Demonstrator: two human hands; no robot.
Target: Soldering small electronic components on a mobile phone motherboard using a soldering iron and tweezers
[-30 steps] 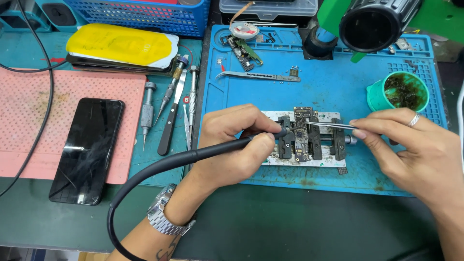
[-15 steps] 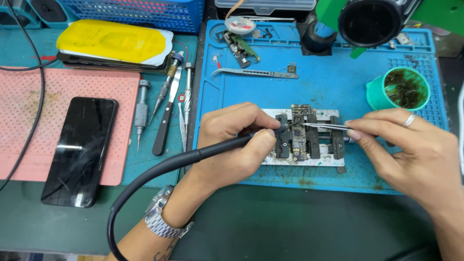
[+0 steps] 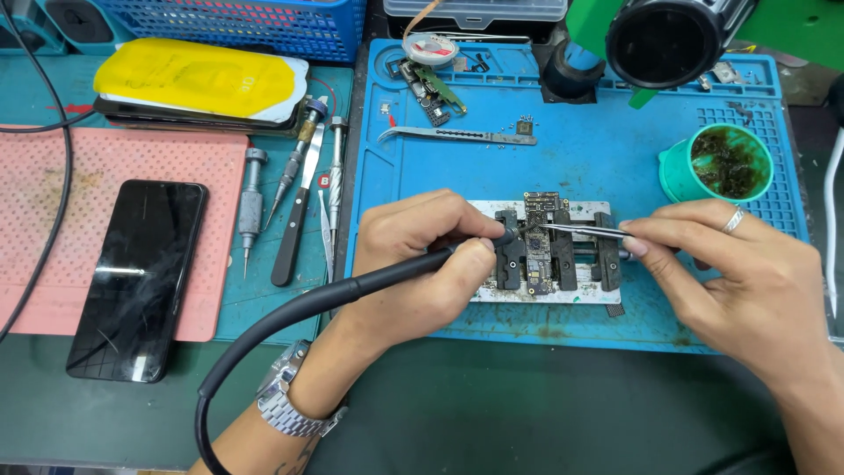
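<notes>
Circuit board (image 3: 539, 242) is sitting clamped in a metal holder (image 3: 552, 255) on the blue mat (image 3: 598, 158), middle of the table. Left hand (image 3: 422, 264) is gripping a corded soldering iron (image 3: 387, 280), fingers wrapped tight, tip touching the board's upper part. Right hand (image 3: 738, 273) is pinching tweezers (image 3: 580, 230), fingers together, tips meeting the iron. Best keeping both wrists resting on the mat, tweezers steadying the part, iron touching lightly.

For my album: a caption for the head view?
Left hand holds a corded iron, right hand tweezers, over a clamped board.
</notes>
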